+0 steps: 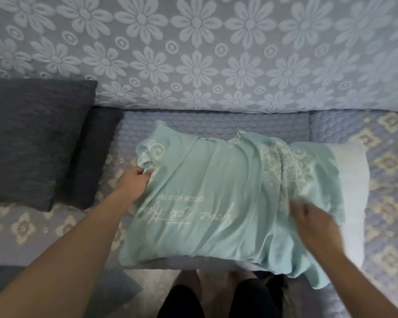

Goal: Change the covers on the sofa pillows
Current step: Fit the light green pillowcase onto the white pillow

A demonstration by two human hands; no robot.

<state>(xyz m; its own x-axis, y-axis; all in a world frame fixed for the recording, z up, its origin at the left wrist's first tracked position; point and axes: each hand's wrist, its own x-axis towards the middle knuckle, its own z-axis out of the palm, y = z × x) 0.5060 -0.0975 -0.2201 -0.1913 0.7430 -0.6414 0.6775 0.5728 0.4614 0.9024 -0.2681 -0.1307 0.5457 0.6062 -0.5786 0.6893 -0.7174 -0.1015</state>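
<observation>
Pillow (352, 180) is lying on the sofa seat (216, 121), and the mint cover (205, 191) is covering most of it, leaving the right end bare. Left hand (136, 180) is pinching the cover's left corner; right hand (313, 223) is blurred, so its grasp I cannot tell. Bunched folds near it are risking to snag, leaving the pillow crooked inside

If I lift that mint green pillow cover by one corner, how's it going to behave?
Probably floppy: the mint green cover already folds and bunches over the white pillow and droops off the seat edge. It looks thin and light. The left hand pinches its corner easily; the right hand is too blurred to judge.
</observation>
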